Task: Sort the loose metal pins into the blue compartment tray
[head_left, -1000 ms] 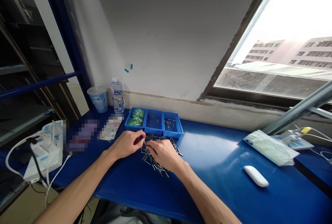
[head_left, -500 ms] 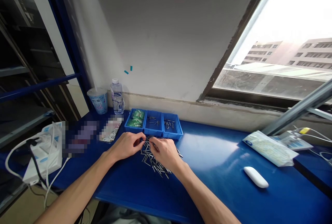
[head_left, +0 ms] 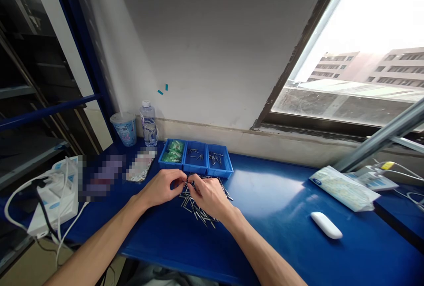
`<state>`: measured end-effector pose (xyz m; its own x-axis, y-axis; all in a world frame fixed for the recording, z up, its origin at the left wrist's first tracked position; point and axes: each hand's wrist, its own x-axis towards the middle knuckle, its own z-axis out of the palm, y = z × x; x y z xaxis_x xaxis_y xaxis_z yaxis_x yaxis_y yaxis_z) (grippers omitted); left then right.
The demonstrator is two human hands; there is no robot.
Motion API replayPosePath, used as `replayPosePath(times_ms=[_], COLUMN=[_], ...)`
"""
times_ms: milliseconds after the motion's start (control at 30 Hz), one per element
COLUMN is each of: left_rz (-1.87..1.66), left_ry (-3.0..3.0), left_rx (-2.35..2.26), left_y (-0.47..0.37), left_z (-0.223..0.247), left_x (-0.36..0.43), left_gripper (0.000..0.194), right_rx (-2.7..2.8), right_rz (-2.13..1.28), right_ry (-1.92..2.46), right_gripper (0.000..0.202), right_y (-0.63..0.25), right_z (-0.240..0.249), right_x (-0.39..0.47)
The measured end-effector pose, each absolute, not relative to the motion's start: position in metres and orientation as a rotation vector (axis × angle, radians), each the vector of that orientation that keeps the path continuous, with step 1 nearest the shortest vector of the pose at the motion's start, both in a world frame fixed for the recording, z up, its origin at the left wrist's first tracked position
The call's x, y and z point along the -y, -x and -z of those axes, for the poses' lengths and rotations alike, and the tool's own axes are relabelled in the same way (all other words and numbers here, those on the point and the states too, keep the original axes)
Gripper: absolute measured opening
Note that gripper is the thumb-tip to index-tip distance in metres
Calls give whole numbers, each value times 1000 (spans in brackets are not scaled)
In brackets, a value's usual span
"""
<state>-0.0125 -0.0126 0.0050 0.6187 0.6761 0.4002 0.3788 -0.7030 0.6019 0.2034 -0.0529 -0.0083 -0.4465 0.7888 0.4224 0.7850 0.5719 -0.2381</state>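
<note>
Over a heap of thin metal pins (head_left: 198,212) on the blue table, my two hands meet with their fingertips nearly touching. Thumb and forefinger of my left hand (head_left: 165,185) are pinched together; whatever sits between them is too small to name. My right hand (head_left: 212,194) also pinches, its tips beside the left ones, and it covers part of the heap. Just behind stand three joined blue bins: the left bin (head_left: 160,162) holds green-and-clear packets, while the middle bin (head_left: 196,170) and the right bin (head_left: 221,173) hold a few metal pins.
A water bottle (head_left: 149,123) and a lidded cup (head_left: 123,129) stand at the back left. Power strips with cables (head_left: 54,202) lie far left. To the right are a tissue pack (head_left: 344,189), a white rounded case (head_left: 326,225) and a slanted metal bar (head_left: 380,138).
My right hand has shifted slightly left, bringing its fingertips up to those of my left hand. The left hand stays nearly in place.
</note>
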Motion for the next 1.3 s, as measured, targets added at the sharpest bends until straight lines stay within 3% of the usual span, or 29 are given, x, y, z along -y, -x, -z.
replayPosePath(times_ms=[167,500,767,1300], left_rz=[-836,-759,-737,-717], left_ry=[-2325,-2345,-2359,-2446], left_rx=[-788,-920,-976,-943], left_y=[12,12,12,14], left_z=[-5,-9,-8,-3], left_x=[14,15,13,11], left_gripper=[8,8,27,23], right_rx=[2374,2315,2291,2240], right_rz=[-31,-77,-72,-57], right_ry=[1287,1303,1267,1183], right_gripper=[23,17,11,21], right_y=[-203,-205,-207,-208], right_z=[9,7,7,7], right_x=[52,51,50,51])
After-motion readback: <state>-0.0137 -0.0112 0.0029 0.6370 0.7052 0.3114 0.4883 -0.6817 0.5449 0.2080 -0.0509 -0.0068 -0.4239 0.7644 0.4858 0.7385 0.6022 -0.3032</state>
